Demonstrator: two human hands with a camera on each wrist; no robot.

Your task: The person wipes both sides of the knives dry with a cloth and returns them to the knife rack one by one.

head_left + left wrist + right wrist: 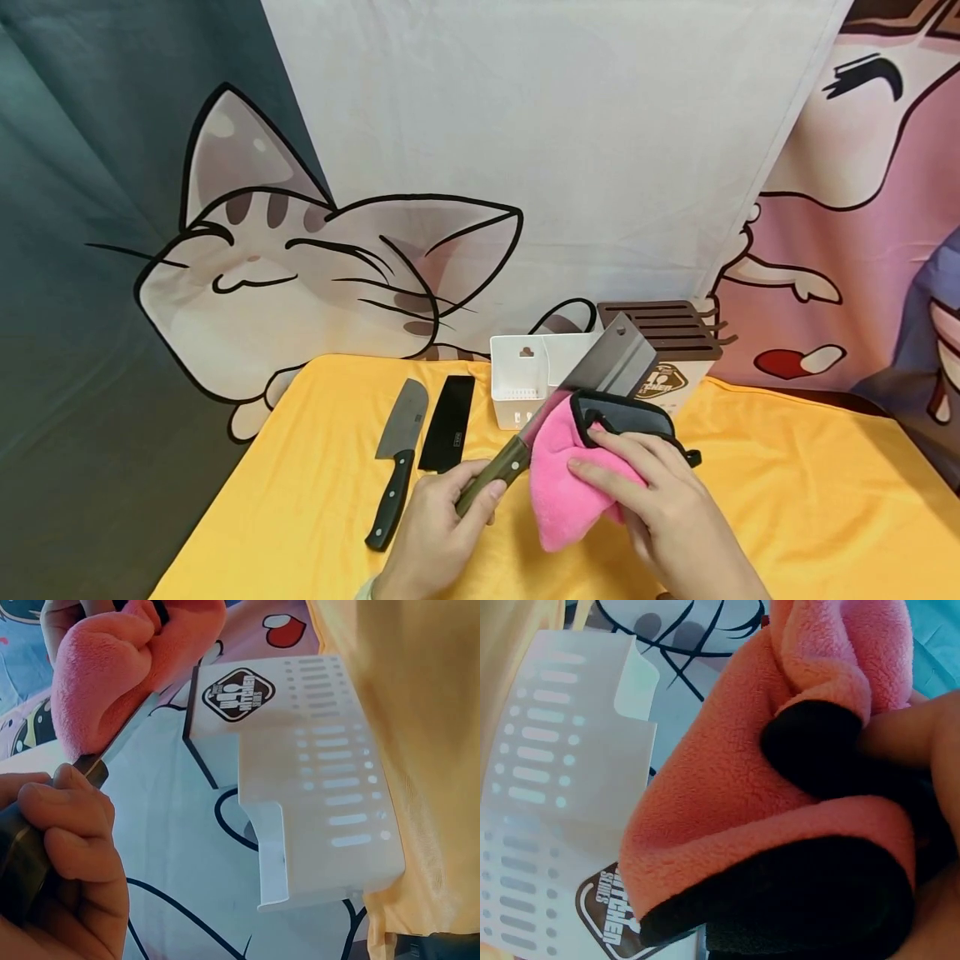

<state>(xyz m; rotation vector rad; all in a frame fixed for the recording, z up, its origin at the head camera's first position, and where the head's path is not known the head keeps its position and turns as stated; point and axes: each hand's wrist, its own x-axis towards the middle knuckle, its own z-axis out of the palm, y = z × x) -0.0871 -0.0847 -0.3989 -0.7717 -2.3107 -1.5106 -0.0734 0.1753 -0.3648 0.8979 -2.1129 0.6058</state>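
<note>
The left hand [433, 525] grips the broad, olive-handled metal cleaver [603, 362], nearside of the white plastic rack [513, 372]; the right hand [671, 500] pinches the fluffy pink cloth [562, 492] against it. Ideally, fingertips stay behind cloth.

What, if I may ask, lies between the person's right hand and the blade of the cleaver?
The pink cloth lies between the right hand and the cleaver's blade, as the head view shows.

I count two knives [588, 371] [402, 467], two hands [442, 529] [678, 500], one pink cloth [562, 487], one black sheath [450, 423], one slotted rack [506, 412], one yellow tablecloth [300, 483].
</note>
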